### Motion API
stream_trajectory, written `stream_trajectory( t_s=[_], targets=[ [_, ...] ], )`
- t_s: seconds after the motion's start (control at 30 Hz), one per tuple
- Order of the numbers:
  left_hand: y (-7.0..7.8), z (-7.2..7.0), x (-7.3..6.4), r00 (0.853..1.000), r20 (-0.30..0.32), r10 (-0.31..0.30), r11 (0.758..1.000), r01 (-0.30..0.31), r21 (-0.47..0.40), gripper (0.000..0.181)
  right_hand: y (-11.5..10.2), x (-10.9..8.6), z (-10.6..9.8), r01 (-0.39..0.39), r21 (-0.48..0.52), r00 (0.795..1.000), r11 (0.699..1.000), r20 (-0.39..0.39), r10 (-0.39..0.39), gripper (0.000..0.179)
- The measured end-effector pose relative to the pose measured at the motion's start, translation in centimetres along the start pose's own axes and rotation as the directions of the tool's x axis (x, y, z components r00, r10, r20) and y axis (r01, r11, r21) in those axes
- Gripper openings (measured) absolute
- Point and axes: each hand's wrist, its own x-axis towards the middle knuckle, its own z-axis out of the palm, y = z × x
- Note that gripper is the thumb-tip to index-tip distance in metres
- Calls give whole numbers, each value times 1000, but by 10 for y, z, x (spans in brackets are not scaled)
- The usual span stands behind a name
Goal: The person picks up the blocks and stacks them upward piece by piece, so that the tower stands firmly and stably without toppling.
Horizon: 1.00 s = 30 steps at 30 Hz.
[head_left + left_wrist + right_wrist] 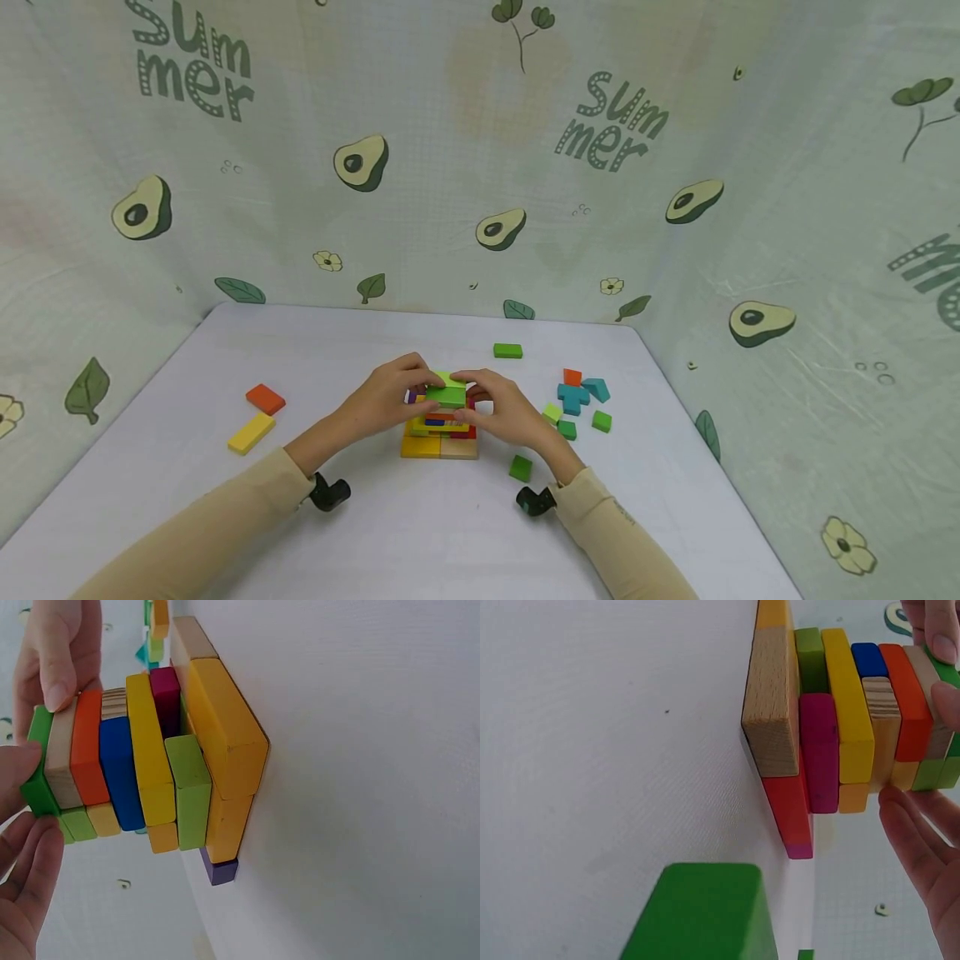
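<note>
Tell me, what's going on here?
At the top of a layered block tower, a person's left hand pinches the front green block and their right hand holds the opposite side. The tower stands on the white table; an orange block and a yellow block lie to its left, loose green, teal and orange blocks to its right.

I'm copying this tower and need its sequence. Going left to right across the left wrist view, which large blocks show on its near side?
Green block → pale wood block → red-orange block → blue block → yellow block → lime block → amber block.
</note>
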Motion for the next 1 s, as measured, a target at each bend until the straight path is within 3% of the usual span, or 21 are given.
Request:
stream_trajectory(
  t_s=[0.2,0.4,0.57,0.7,0.87,1.0],
  targets=[
    [-2,-7,-3,1000,-9,23,999,-22,37,37,0,1,1,-13,-5,1000,1000,4,13,57],
    [-18,-29,-18,997,-12,-78,990,79,115,41,-1,0,2,-25,-18,1000,1000,4,25,58],
    [-52,-57,-48,991,-40,-126,976,131,175,42,-2,2,2,-8,-25,1000,1000,3,8,57],
    [-86,-80,-78,984,-26,-176,971,177,158,41,-1,2,1,-8,-21,1000,1000,-4,8,58],
    [-124,-103,-113,960,24,-279,953,274,129,36,1,0,1,-13,-20,1000,1000,-8,13,58],
    [-148,-112,-137,947,37,-320,937,311,160,30,0,0,1,-20,-15,1000,1000,-3,20,58]
  ],
)
